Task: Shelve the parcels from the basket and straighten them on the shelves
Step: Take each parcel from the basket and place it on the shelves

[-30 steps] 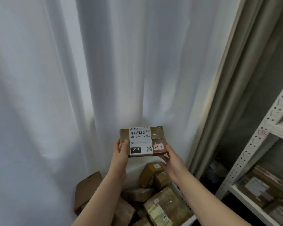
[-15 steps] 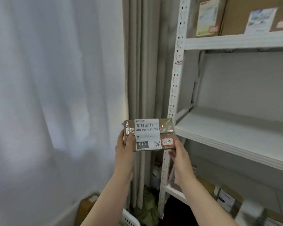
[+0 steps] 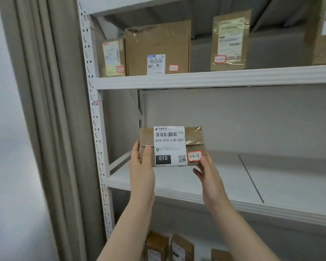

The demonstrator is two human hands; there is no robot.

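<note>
Head view. A small brown parcel [image 3: 171,146] is held upright in both hands in front of a white metal shelving unit [image 3: 100,140], level with the middle shelf [image 3: 233,185] and above its front left part; whether its lower edge touches the board cannot be told. The left hand [image 3: 141,166] is closed on the parcel's left end, thumb across the front face and fingers behind. The right hand [image 3: 208,171] grips the lower right corner, its thumb beside a red-bordered sticker [image 3: 194,156] handwritten "31-5". A white shipping label [image 3: 169,146] covers the centre of the front face and reads "010-010-L30-551", with a barcode above, a black "010" block and a QR code below.

On the upper shelf [image 3: 215,78] stand four visible parcels: a narrow box [image 3: 113,58] at the left, a large box [image 3: 157,48] touching it, a flat packet [image 3: 230,39] well apart to the right, and a box [image 3: 324,31] cut by the right edge. Further boxes [image 3: 169,246] stand below the middle shelf. A beige curtain [image 3: 51,110] hangs just left of the upright.
</note>
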